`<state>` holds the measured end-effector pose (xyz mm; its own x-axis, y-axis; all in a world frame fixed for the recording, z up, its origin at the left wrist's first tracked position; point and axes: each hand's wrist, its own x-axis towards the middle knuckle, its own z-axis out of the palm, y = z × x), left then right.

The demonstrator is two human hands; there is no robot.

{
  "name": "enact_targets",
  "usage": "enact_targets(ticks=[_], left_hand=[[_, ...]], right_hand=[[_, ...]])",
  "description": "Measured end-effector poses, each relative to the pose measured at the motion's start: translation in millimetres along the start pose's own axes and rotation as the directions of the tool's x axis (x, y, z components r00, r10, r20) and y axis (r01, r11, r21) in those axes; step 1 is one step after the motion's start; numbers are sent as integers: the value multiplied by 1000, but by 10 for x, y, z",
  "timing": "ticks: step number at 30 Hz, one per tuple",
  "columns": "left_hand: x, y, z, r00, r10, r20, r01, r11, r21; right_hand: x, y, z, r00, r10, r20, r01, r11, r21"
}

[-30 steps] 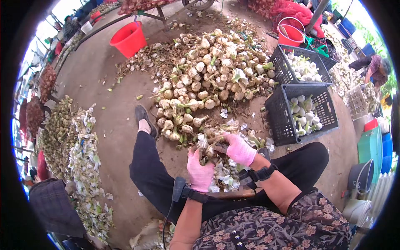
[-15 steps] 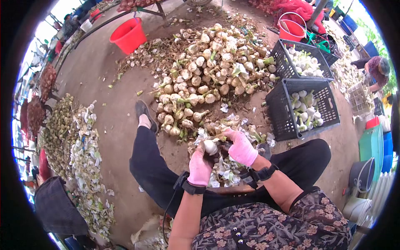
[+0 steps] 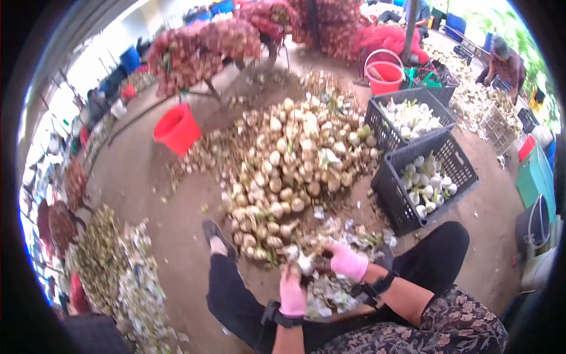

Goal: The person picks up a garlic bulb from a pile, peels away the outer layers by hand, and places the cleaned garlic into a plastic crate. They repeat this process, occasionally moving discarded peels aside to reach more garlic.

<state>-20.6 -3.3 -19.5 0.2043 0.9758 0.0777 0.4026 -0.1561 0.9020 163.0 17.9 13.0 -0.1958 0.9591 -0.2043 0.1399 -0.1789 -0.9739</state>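
A white garlic bulb (image 3: 306, 264) is held in the fingers of my left hand (image 3: 292, 293), which wears a pink glove. My right hand (image 3: 349, 262), also gloved in pink, is closed just to the right of the bulb. Its fingertips are blurred, and I cannot make out what they grip. Below both hands, loose white garlic skins (image 3: 331, 295) lie between my legs. Ahead of them spreads a large heap of unpeeled garlic bulbs (image 3: 295, 159) with stems and dry skins.
Right of the heap stand two black crates, the nearer crate (image 3: 396, 200) and the farther crate (image 3: 377, 127), with cleaned garlic inside. A red bucket (image 3: 178, 130) is at left, another red bucket (image 3: 384, 85) behind the crates. Stacked net sacks (image 3: 200, 53) stand behind; a person (image 3: 505, 68) bends at far right.
The view has tilted upward, so the scene sits lower and more of the background sacks shows. Both hands stay close together around the same bulb.
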Motion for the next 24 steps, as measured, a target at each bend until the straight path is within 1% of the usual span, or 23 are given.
enact_targets(ticks=[1,2,3,4,5,6,7,8,9,10,11,12,13,14,16,17,19,20,21,22,23,24], left_hand=[[-44,20,37,998,-24,-59,17,993,-115],[-64,-77,148,988,-142,-58,89,839,-537],[-10,207,92,976,-217,-20,167,805,-569],[23,484,36,956,-294,21,248,762,-598],[26,386,67,968,-251,3,215,820,-531],[20,382,61,969,-245,6,211,823,-527],[20,387,61,954,-299,-8,243,790,-563],[9,385,62,935,-353,-19,272,753,-599],[20,323,113,947,-316,-57,203,727,-656],[15,277,127,948,-313,-56,202,729,-654],[15,274,127,934,-355,-44,226,682,-696],[14,262,131,917,-397,-30,249,631,-735],[55,182,131,926,-372,61,264,526,-809],[57,173,148,926,-371,62,266,528,-807],[90,190,173,874,-474,105,343,450,-824],[109,202,170,877,-469,105,342,454,-823],[126,226,171,922,-387,-24,251,643,-724],[144,247,169,940,-332,-82,199,726,-658],[162,344,137,904,-428,-7,258,560,-787],[159,317,146,906,-423,-5,258,562,-786],[154,321,148,912,-407,-46,226,594,-772],[151,334,148,916,-391,-87,194,624,-757]], right_hand=[[-12,-144,-3,978,207,14,-207,978,10],[70,150,23,971,239,-9,-239,971,32],[87,275,43,968,252,-6,-250,961,116],[101,328,52,963,269,0,-264,944,198],[81,258,53,965,262,-4,-255,945,205],[18,133,50,983,185,-2,-179,954,241],[-18,64,40,994,108,-2,-103,956,273],[9,171,36,995,104,-5,-99,957,274],[55,322,43,996,87,-17,-83,982,169],[82,469,46,997,69,-27,-68,996,63],[56,356,28,997,68,-30,-66,996,65],[9,123,-3,999,28,-20,-29,999,-45],[-20,-9,-16,1000,-9,-5,8,988,-154],[-30,-15,-7,1000,-9,-7,8,989,-151],[-28,-35,-3,1000,-5,-18,3,992,-129],[-16,-4,3,1000,-10,-22,7,992,-128],[18,134,9,993,75,-86,-72,996,45],[44,153,-21,993,72,-91,-68,997,47],[68,168,-54,999,-10,-33,12,997,82],[81,184,-76,995,-93,23,90,989,121],[59,137,-65,997,-62,55,44,957,286],[39,101,-65,997,-63,50,46,957,288]])
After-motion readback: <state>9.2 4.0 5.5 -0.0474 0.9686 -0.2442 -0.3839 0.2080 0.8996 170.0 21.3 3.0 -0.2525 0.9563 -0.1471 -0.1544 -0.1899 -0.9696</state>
